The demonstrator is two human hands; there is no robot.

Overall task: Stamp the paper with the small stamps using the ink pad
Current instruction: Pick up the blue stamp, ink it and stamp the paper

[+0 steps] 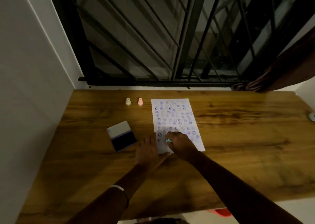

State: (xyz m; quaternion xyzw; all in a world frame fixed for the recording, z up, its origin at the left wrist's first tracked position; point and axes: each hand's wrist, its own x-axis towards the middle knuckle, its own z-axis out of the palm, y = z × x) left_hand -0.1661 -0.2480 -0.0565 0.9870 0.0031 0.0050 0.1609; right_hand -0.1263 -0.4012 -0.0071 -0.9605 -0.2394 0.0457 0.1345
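A white sheet of paper (175, 116) covered with several purple stamp marks lies on the wooden table (238, 138). My right hand (180, 144) is closed around a small teal stamp (168, 140) and presses it down on the paper's lower left part. My left hand (149, 151) lies flat, fingers together, on the table and the paper's lower left edge. The ink pad (121, 136) sits open to the left of my left hand, dark pad toward me and white lid behind. A cream stamp (128, 101) and a pink stamp (140, 102) stand upright at the back.
A black metal window grille (162, 36) rises behind the table. A white wall (25, 70) runs along the left side. A brown curtain (281, 70) hangs at the back right. A small pale object (312, 116) sits at the table's right edge.
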